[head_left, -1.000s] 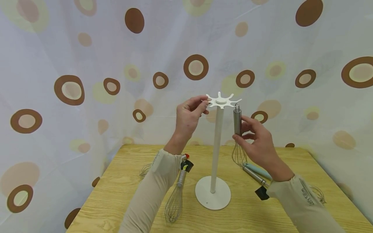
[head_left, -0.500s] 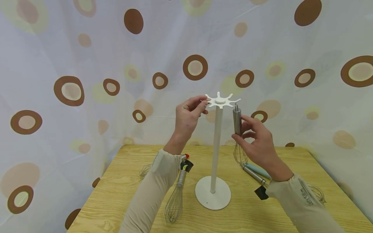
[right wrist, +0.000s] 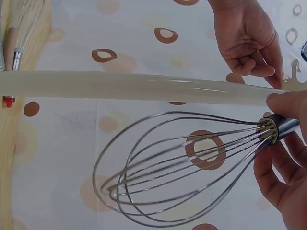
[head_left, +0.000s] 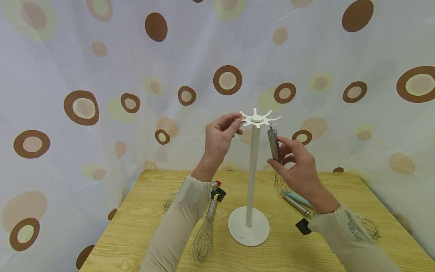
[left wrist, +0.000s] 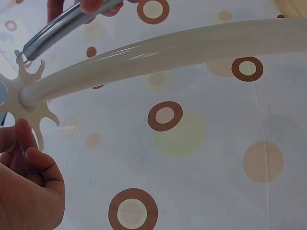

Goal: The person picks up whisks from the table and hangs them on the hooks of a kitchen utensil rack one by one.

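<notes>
Left of centre in the head view, a wire whisk head [head_left: 168, 200] pokes out from behind the left sleeve [head_left: 181, 224]; the rest is hidden. Next to it, lower centre-left, a loose whisk [head_left: 204, 236] lies flat, wires toward the bottom edge, dark tag [head_left: 221, 193] at the handle end.

Left hand [head_left: 221, 138], centre: narrow pinch, thumb and fingers on a left-side prong of the white rack top [head_left: 257, 119]. Likely steadies it, since the rack sits on one thin pole [head_left: 252, 173] over a round base [head_left: 249, 226] and could turn or tip if pushed.

Just right of the pole, the steel whisk [head_left: 273, 145] is held handle up, wires down, top leaning a little left. Its hanging loop [left wrist: 20, 56], upper left of the left wrist view, is at a prong tip; can't tell whether the prong is through it.

Right hand [head_left: 299, 172] has thumb and fingers round the lower handle, holding the whisk from the right. That low grip leaves the loop uncovered and the wires hanging free.

Lower right on the table [head_left: 282, 257]: steel handle [head_left: 297, 204], pale blue handle [head_left: 300, 199] beside it, black tag [head_left: 303, 226], more whisk wires [head_left: 370, 226] past the right sleeve.
</notes>
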A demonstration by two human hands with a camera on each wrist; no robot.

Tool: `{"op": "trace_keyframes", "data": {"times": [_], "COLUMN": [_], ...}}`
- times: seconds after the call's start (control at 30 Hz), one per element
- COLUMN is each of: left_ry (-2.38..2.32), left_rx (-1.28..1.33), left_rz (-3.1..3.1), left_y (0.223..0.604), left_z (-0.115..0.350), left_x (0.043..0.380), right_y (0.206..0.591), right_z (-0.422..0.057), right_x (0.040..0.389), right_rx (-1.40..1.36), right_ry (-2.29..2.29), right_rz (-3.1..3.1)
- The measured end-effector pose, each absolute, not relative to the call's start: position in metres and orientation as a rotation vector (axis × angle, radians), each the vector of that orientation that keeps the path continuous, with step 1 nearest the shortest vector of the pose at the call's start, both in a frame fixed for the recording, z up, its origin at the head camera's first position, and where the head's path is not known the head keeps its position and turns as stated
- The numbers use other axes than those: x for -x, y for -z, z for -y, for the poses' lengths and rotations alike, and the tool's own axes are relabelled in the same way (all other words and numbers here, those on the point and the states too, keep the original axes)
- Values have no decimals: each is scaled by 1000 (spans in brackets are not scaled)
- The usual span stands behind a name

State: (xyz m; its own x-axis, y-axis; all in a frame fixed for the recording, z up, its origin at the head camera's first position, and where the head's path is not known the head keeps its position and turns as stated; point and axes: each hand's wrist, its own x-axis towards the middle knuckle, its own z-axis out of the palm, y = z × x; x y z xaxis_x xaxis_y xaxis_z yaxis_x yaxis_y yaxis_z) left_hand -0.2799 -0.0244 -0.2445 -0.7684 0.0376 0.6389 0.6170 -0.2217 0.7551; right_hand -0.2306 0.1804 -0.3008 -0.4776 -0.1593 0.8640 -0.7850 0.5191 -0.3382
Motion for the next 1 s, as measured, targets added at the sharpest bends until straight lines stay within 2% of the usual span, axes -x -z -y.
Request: {"op": "trace_keyframes", "data": {"times": [0.67, 1.0], "left_ry": [2007, 1999], "left_rx": [795, 796], "left_rz": [1625, 1652], "left_y": [247, 247], "left_z": [24, 26], "left_x": [281, 283], "right_y": [318, 342], "right_z": [-177, -197], "right_x": [235, 240], "right_rx": [-866, -758], "right_ry": [-994, -977], "right_rz": [1911, 2058]}}
